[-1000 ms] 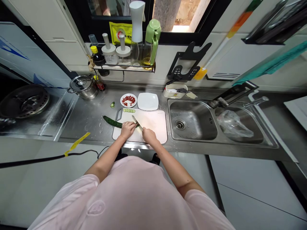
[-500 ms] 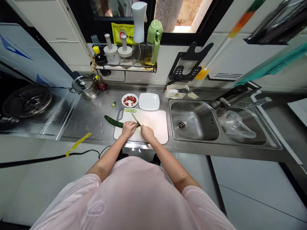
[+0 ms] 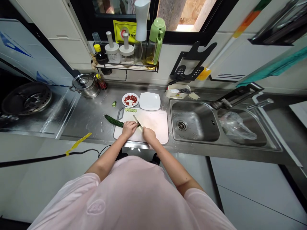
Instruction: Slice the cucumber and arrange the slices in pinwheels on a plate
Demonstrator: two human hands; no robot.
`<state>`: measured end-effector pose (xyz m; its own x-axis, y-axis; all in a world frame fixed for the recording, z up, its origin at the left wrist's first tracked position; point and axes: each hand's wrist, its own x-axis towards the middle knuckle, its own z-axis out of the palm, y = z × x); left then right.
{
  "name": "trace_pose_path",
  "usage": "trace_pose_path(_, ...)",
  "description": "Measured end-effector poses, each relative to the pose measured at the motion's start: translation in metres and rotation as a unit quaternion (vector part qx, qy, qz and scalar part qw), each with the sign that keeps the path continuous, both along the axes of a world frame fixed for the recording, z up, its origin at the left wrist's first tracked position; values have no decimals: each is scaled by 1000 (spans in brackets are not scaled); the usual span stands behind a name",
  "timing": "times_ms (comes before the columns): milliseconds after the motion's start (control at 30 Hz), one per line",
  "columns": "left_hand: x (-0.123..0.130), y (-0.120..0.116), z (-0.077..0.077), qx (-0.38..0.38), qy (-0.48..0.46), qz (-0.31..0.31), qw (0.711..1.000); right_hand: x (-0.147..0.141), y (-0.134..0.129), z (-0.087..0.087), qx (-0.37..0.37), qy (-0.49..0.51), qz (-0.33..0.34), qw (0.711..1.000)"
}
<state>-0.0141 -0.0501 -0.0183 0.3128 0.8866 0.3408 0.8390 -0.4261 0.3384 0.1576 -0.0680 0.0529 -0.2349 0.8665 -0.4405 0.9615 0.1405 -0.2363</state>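
Note:
A long green cucumber (image 3: pixel 113 120) lies across the left side of the white cutting board (image 3: pixel 157 127), its far end sticking out over the counter. Near its right end my left hand (image 3: pixel 129 128) is closed over it, fingers bent. My right hand (image 3: pixel 149 134) grips the handle of a knife (image 3: pixel 137 120), whose blade stands close against the cut end of the cucumber, just right of my left fingers. Several cucumber slices (image 3: pixel 130 110) lie in a row at the board's upper left. Beyond the board are a plate of chopped red pieces (image 3: pixel 130 100) and a white square plate (image 3: pixel 150 101).
A cucumber scrap (image 3: pixel 114 103) lies left of the board. A lidded steel pot (image 3: pixel 85 85) and a dark wok (image 3: pixel 27 99) stand further left. To the right is a double sink (image 3: pixel 195 121) with a plastic bag (image 3: pixel 237 125). Bottles and jars fill the wall rack (image 3: pixel 127 66).
My right hand and the knife have shifted slightly right and down, away from my left hand. My left hand stays on the cucumber. The whole view has tilted slightly.

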Motion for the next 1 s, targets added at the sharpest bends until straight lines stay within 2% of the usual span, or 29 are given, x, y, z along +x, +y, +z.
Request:
trace_pose_path(267,-1,0,-1,-9,2,2,1000,-16,19,7,6,14,5,1000)
trace_pose_path(667,0,-1,0,-11,-8,3,1000,15,-14,-2,-7,-7,4,1000)
trace_pose_path(1000,0,-1,0,-16,-12,6,1000,-5,6,-8,10,-2,6,1000)
